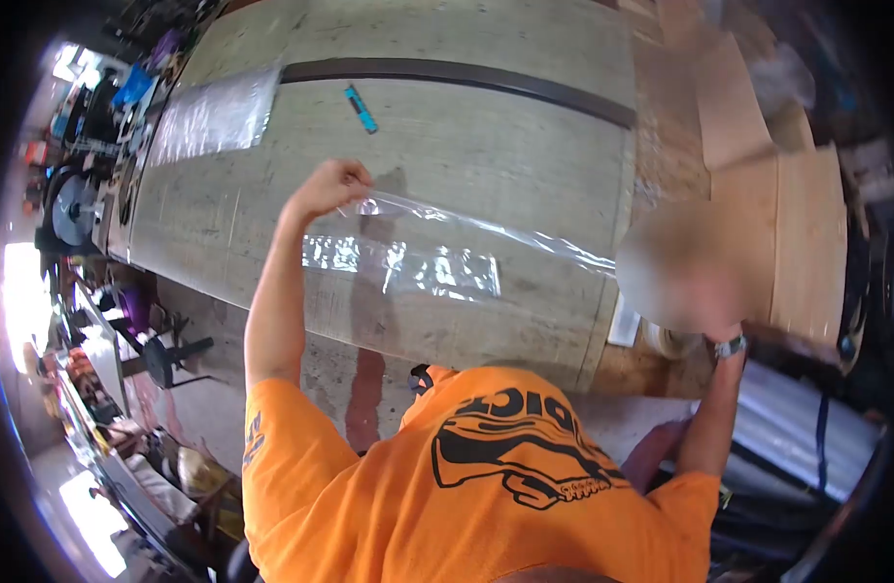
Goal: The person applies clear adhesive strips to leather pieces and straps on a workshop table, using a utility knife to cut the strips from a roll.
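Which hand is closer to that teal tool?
Left. The left hand is apart from the teal tool, a little below it in the picture; the blurred right hand is farther away, over by the cardboard on the right.

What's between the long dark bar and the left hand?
A small teal tool lies on the table between the dark bar and the left hand, in the head view.

A workshop, judging by the broad worktable (525, 155), cardboard (807, 243) and crowded clutter (202, 471) alongside.

Glinting film (491, 225), dark warped edges
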### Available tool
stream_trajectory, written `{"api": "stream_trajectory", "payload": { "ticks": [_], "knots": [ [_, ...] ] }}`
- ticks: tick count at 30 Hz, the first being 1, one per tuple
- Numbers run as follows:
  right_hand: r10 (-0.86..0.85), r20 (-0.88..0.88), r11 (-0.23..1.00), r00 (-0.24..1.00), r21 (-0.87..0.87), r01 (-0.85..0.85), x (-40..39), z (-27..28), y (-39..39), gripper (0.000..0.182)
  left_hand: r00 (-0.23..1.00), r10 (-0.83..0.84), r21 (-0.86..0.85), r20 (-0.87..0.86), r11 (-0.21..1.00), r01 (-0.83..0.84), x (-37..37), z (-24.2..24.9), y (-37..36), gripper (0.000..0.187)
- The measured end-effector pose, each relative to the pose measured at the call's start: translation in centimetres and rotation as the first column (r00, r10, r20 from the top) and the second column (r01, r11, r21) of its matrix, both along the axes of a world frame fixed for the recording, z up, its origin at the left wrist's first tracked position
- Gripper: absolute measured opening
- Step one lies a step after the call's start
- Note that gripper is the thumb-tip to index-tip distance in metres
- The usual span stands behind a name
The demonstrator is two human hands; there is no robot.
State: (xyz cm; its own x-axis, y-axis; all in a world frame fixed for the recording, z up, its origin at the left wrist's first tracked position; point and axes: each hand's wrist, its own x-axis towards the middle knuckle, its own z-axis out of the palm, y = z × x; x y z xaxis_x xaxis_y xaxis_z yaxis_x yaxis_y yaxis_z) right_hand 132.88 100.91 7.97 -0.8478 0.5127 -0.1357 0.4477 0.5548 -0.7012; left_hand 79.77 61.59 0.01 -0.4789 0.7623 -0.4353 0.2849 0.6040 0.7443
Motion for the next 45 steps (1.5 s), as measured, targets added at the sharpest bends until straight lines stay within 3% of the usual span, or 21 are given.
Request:
{"api": "stream_trajectory", "payload": {
  "ticks": [2, 4, 6, 9, 12, 17, 20, 21, 22, 24, 26, 28, 32, 33, 35, 36, 37, 40, 41, 43, 45],
  "knots": [
    [-0.075, 0.04, 0.995, 0.996, 0.07, 0.072, -1.1, -0.6, -0.5, 0.02, 0.946, 0.102, 0.04, -0.307, 0.995, -0.094, -0.5, -3.7, 1.6, 0.026],
    [-0.075, 0.036, 0.995, 0.997, 0.075, 0.072, -3.0, -1.4, -1.7, 0.02, 0.859, 0.288, 0.306, -0.423, 0.938, -0.163, -2.6, -7.2, 3.7, 0.031],
    [-0.062, 0.032, 0.989, 0.998, 0.138, 0.057, -4.5, -1.9, -3.0, 0.02, 0.666, 0.417, 0.193, -0.619, 0.902, -0.386, -2.5, -5.5, 7.3, 0.038],
    [-0.106, 0.07, 0.989, 0.992, 0.106, 0.098, -6.2, -1.8, -4.2, 0.019, 0.502, 0.36, 0.201, -0.786, 0.918, -0.343, -4.9, -8.2, 9.2, 0.042],
    [-0.109, 0.053, 0.972, 0.993, 0.215, 0.095, -5.3, -2.4, -3.6, 0.018, 0.472, 0.257, 0.179, -0.844, 0.962, -0.205, -7.1, -10.0, 6.5, 0.044],
    [-0.25, 0.13, 0.958, 0.959, 0.178, 0.226, -5.7, -1.1, -4.5, 0.019, 0.534, 0.154, 0.158, -0.831, 0.987, -0.039, -12.8, -10.1, -1.3, 0.042],
    [-0.241, 0.167, 0.962, 0.956, 0.174, 0.212, -7.4, -0.8, -4.5, 0.02, 0.46, 0.206, 0.19, -0.864, 0.978, -0.081, -12.6, -8.0, -2.5, 0.04],
    [-0.219, 0.098, 0.966, 0.971, 0.159, 0.202, -8.5, -0.8, -5.0, 0.021, 0.471, 0.298, 0.318, -0.83, 0.947, -0.04, -11.1, -6.7, -1.4, 0.043],
    [-0.202, 0.118, 0.972, 0.972, 0.147, 0.184, -10.1, -0.6, -5.4, 0.021, 0.582, 0.313, 0.378, -0.75, 0.926, -0.01, -8.6, -5.1, 0.0, 0.049],
    [-0.166, 0.169, 0.981, 0.972, 0.13, 0.145, -12.8, 0.2, -6.4, 0.022, 0.834, 0.085, 0.354, -0.544, 0.925, 0.137, -1.9, -1.2, 4.5, 0.065],
    [-0.067, 0.125, 0.984, 0.99, 0.171, 0.045, -15.6, 0.6, -7.9, 0.024, 0.873, -0.082, 0.606, -0.482, 0.688, 0.399, 6.2, -1.0, 10.3, 0.084],
    [-0.021, 0.14, 0.982, 0.99, 0.187, -0.006, -17.5, 1.8, -9.4, 0.024, 0.901, -0.139, 0.759, -0.411, 0.495, 0.423, 14.2, 0.1, 15.1, 0.095],
    [0.068, 0.044, 0.987, 0.997, 0.143, -0.074, -15.4, 4.2, -8.7, 0.029, 0.851, -0.331, 0.564, -0.407, 0.642, 0.519, 21.1, 3.3, 23.6, 0.043],
    [-0.035, -0.016, 0.999, 0.999, 0.035, 0.035, -12.9, 2.9, -7.2, 0.03, 0.817, -0.399, 0.472, -0.417, 0.673, 0.569, 21.5, 5.2, 24.6, 0.033],
    [-0.155, -0.044, 0.988, 0.987, -0.036, 0.153, -8.9, 2.0, -5.6, 0.028, 0.828, -0.277, 0.592, -0.486, 0.593, 0.546, 22.5, 7.5, 26.0, 0.022],
    [-0.212, -0.056, 0.975, 0.976, -0.081, 0.207, -6.6, 1.2, -4.4, 0.027, 0.831, -0.215, 0.641, -0.512, 0.549, 0.537, 22.8, 8.7, 26.1, 0.019],
    [-0.016, -0.135, 0.991, 0.991, 0.132, 0.034, -1.8, -3.3, 0.2, 0.024, 0.817, -0.191, 0.628, -0.544, 0.553, 0.548, 22.6, 10.7, 26.0, 0.02],
    [-0.312, -0.263, 0.945, 0.913, -0.189, 0.268, 5.3, -8.6, 3.1, 0.021, 0.826, -0.117, 0.639, -0.552, 0.577, 0.509, 20.6, 16.6, 24.4, 0.023],
    [-0.338, -0.084, 0.935, 0.937, 0.083, 0.344, 7.2, -8.4, 3.7, 0.017, 0.829, -0.05, 0.625, -0.557, 0.633, 0.458, 19.5, 17.8, 23.3, 0.024],
    [-0.381, -0.16, 0.924, 0.91, -0.052, 0.378, 9.5, -9.2, 5.3, 0.016, 0.845, 0.046, 0.59, -0.533, 0.736, 0.332, 17.6, 19.5, 21.8, 0.026],
    [-0.407, -0.283, 0.913, 0.869, -0.155, 0.377, 10.7, -11.2, 6.2, 0.013, 0.729, 0.077, 0.463, -0.68, 0.816, 0.345, 16.1, 19.6, 19.9, 0.028]
  ]
}}
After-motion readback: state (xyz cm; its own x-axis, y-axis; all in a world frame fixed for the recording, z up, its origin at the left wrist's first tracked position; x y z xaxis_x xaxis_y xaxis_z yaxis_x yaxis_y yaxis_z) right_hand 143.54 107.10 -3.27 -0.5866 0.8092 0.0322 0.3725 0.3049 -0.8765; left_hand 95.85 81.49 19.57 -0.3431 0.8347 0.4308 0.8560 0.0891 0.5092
